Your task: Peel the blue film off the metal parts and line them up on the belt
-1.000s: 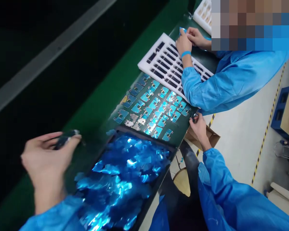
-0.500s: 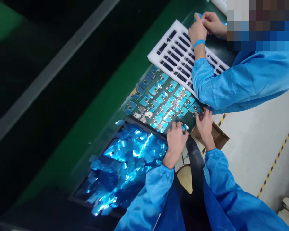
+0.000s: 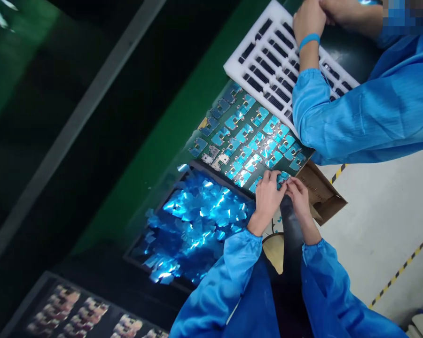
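My left hand (image 3: 268, 196) and my right hand (image 3: 298, 193) meet at the near edge of the green bench, fingers pinched together on one small metal part with blue film (image 3: 282, 178). Just beyond them lie several rows of the same blue-filmed parts (image 3: 248, 136) on the green bench (image 3: 155, 155). A dark tray heaped with peeled blue film scraps (image 3: 193, 225) sits to the left of my left hand. Both my sleeves are blue.
A co-worker's blue sleeve (image 3: 359, 117) and hands (image 3: 308, 19) rest over a white foam tray of dark slotted parts (image 3: 268, 65) at the far end. A brown cardboard box (image 3: 322, 192) hangs by the bench edge. Another tray of parts (image 3: 81, 312) shows at bottom left.
My left hand swung in from the far left to the bench edge and joined my right hand on a filmed part. The view shifted down and left, revealing the bottom-left tray.
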Available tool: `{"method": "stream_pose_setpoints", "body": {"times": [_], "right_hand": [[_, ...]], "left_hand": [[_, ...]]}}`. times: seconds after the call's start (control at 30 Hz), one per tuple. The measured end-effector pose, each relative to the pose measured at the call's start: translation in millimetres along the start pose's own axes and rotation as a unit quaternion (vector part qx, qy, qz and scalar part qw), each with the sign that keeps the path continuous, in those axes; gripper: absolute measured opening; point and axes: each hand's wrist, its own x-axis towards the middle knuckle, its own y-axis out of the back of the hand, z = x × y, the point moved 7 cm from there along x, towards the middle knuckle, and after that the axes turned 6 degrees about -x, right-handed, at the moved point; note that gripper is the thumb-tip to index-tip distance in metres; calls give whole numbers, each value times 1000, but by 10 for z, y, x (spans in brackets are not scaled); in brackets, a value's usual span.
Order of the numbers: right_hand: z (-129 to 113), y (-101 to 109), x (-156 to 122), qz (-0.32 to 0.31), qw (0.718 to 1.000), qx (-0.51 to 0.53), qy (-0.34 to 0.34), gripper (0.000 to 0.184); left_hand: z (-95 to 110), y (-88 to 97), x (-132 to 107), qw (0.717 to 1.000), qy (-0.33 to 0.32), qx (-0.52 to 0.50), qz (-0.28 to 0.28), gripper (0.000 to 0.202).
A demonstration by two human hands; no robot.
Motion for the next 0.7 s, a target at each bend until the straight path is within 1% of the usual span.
{"method": "stream_pose_setpoints", "body": {"times": [0.07,0.13,0.2,0.27,0.33,0.43,0.53,0.6,0.7], "right_hand": [[-36,25,22,3,1000,-6,5,45],[-84,8,25,2,1000,-23,17,47],[-148,-51,13,6,998,-54,41,50],[-220,-158,-6,3,993,-93,73,55],[-265,-291,-17,-9,988,-121,93,53],[-246,-480,-2,-36,990,-109,80,49],[-178,-607,23,-57,995,-72,48,52],[-167,-638,30,-51,995,-72,48,51],[-249,-608,18,-1,987,-127,97,43]], "left_hand": [[-53,107,-106,1000,-15,6,9,29],[-147,209,-230,999,-23,40,21,30],[-245,249,-340,996,-38,82,15,33],[-332,228,-417,992,-58,116,-8,36],[-401,195,-461,987,-73,138,-25,37],[-451,189,-487,985,-85,150,-26,35],[-458,206,-504,983,-88,159,-24,34],[-459,216,-518,982,-85,166,-21,35],[-458,219,-539,981,-85,171,-13,38]]}}
